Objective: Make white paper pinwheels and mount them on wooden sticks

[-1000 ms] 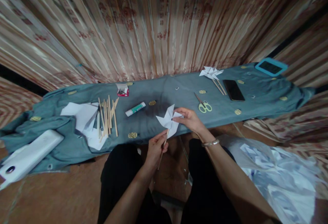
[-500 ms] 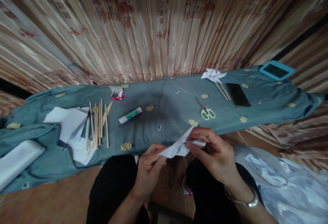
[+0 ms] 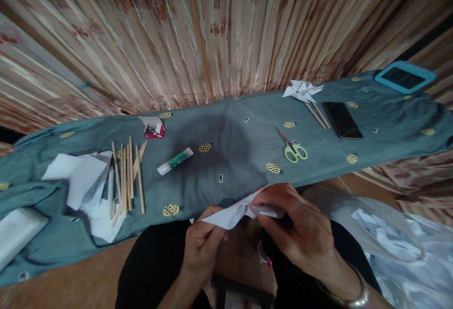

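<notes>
A folded white paper pinwheel (image 3: 233,214) is held over my lap, near the table's front edge. My left hand (image 3: 203,240) pinches its left side between thumb and fingers. At its middle and right side, my right hand (image 3: 293,219) is closed on the paper with thumb and forefinger; the fingers hide part of it. Beyond my hands lie green-handled scissors (image 3: 295,151) and a glue stick (image 3: 175,161). Finished-looking paper pinwheels (image 3: 302,91) on wooden sticks rest at the back right.
Several wooden sticks (image 3: 130,177) and white paper sheets (image 3: 76,177) lie at left, near a small red box of pins (image 3: 154,129). A phone (image 3: 342,120) and a blue-framed tablet (image 3: 405,77) are at right. A plastic bag of paper (image 3: 392,243) stands beside my right leg.
The paper pinwheel has tilted flatter and come slightly lower and nearer, with both hands still on it. The view has shifted a little; the table things lie as before.
</notes>
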Demonstrator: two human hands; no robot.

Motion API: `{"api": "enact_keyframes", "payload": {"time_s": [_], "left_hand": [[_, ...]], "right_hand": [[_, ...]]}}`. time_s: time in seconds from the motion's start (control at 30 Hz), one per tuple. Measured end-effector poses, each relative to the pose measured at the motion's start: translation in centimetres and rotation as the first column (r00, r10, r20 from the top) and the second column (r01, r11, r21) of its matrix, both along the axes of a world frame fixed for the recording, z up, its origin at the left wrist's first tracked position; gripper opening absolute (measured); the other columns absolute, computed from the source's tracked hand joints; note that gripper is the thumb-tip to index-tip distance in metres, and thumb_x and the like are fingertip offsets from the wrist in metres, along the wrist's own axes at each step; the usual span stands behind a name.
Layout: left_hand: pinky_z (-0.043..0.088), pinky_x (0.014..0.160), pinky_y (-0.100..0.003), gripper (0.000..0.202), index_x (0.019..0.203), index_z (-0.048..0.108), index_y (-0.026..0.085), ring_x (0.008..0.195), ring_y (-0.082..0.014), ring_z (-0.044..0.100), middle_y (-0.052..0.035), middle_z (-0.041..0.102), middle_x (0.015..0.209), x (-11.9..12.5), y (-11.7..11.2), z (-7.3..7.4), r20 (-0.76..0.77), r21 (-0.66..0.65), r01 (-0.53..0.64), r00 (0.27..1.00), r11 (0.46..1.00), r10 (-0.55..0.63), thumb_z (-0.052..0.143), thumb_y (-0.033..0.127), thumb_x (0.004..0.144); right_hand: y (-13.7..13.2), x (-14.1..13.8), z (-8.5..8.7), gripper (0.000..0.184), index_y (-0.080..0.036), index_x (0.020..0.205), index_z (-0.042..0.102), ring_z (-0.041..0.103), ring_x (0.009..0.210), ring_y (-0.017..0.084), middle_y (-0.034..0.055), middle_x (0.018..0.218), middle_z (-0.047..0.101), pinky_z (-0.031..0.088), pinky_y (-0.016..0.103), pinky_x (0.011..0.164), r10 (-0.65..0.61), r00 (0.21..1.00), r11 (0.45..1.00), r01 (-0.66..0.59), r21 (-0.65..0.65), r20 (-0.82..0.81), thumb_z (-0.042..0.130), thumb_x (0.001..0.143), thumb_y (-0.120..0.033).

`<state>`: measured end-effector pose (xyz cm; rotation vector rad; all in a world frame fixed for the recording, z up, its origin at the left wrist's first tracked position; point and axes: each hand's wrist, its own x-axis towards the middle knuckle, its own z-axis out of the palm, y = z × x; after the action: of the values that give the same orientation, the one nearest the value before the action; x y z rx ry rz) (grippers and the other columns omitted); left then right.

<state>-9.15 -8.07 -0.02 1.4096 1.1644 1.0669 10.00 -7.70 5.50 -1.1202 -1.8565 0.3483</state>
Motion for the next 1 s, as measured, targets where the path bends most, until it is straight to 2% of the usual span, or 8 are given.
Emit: {"api": "enact_keyframes", "payload": {"time_s": [0.17,0.33,0.47,0.6,0.7,0.77,0.87,1.0], "left_hand": [[0.034,0.047,-0.020,0.040,0.048,0.059,0.015,0.047,-0.0084,0.040,0.0021,0.044,0.051,0.0,0.0,0.1,-0.013,-0.031,-0.004,1.000,1.000,0.004,0.059,0.029,0.086],[0.035,0.048,-0.020,0.036,0.050,0.062,0.015,0.046,-0.0080,0.041,0.0013,0.047,0.053,0.1,0.0,-0.2,-0.013,-0.083,0.009,1.000,0.997,-0.010,0.060,0.026,0.085],[0.037,0.046,-0.019,0.034,0.051,0.064,0.015,0.048,-0.0080,0.047,0.0000,0.051,0.058,0.4,0.3,0.4,0.049,-0.123,0.046,0.998,0.991,-0.040,0.060,0.026,0.083],[0.040,0.046,-0.018,0.034,0.050,0.065,0.015,0.052,-0.0083,0.051,-0.0015,0.052,0.066,0.5,0.5,0.6,0.118,-0.171,0.004,0.993,0.985,0.016,0.064,0.028,0.081],[0.038,0.043,-0.018,0.016,0.077,0.079,0.018,0.050,-0.0065,0.049,-0.0030,0.057,0.076,0.4,0.3,-0.1,0.199,-0.222,-0.049,0.975,0.974,0.094,0.068,0.030,0.080],[0.037,0.042,-0.018,0.018,0.091,0.080,0.021,0.050,-0.0059,0.049,-0.0039,0.058,0.081,0.4,0.1,-0.5,0.256,-0.257,-0.054,0.959,0.965,0.122,0.070,0.030,0.079],[0.038,0.044,-0.018,0.018,0.093,0.080,0.022,0.051,-0.0057,0.048,-0.0038,0.059,0.081,0.4,-0.1,-0.9,0.320,-0.302,-0.001,0.942,0.953,0.102,0.072,0.030,0.079],[0.040,0.052,-0.019,0.015,0.078,0.081,0.020,0.060,-0.0089,0.050,-0.0030,0.058,0.074,0.1,-0.2,-0.9,0.384,-0.296,0.099,0.923,0.950,0.024,0.073,0.032,0.079]], "right_hand": [[0.1,-0.1,-0.3,0.027,-0.019,0.110,0.058,0.068,0.084,0.012,0.0010,0.090,0.071,0.055,0.023,0.078,-0.001,0.999,0.999,0.000,-0.048,-0.037,0.060,0.086,-0.007],[0.6,0.3,-1.3,0.019,-0.023,0.101,0.063,0.069,0.080,0.010,-0.0014,0.090,0.072,0.056,0.019,0.074,-0.066,0.966,0.955,-0.011,-0.298,-0.248,0.068,0.084,-0.014],[1.7,0.6,-2.4,0.018,-0.022,0.096,0.066,0.070,0.082,0.012,0.0001,0.088,0.073,0.057,0.020,0.072,-0.102,0.836,0.850,-0.208,-0.484,-0.539,0.074,0.080,-0.020],[2.6,0.9,-3.0,0.021,-0.021,0.092,0.068,0.069,0.076,0.011,-0.0002,0.085,0.074,0.056,0.019,0.068,-0.159,0.685,0.772,-0.362,-0.522,-0.711,0.080,0.074,-0.021],[2.9,1.2,-3.1,0.025,-0.021,0.089,0.070,0.067,0.069,0.009,-0.0020,0.080,0.074,0.055,0.018,0.066,-0.224,0.605,0.736,-0.409,-0.539,-0.765,0.084,0.069,-0.022],[2.9,1.2,-3.1,0.026,-0.021,0.088,0.070,0.065,0.061,0.008,-0.0030,0.074,0.073,0.054,0.018,0.061,-0.256,0.571,0.700,-0.447,-0.557,-0.780,0.085,0.067,-0.024],[2.3,0.6,-3.0,0.022,-0.022,0.088,0.070,0.065,0.059,0.008,-0.0039,0.073,0.073,0.054,0.018,0.060,-0.238,0.582,0.699,-0.453,-0.553,-0.777,0.083,0.070,-0.024],[0.8,-0.4,-2.5,0.021,-0.027,0.093,0.069,0.069,0.073,0.009,-0.0048,0.083,0.075,0.056,0.017,0.068,-0.134,0.762,0.822,-0.272,-0.501,-0.633,0.075,0.078,-0.015]]}}
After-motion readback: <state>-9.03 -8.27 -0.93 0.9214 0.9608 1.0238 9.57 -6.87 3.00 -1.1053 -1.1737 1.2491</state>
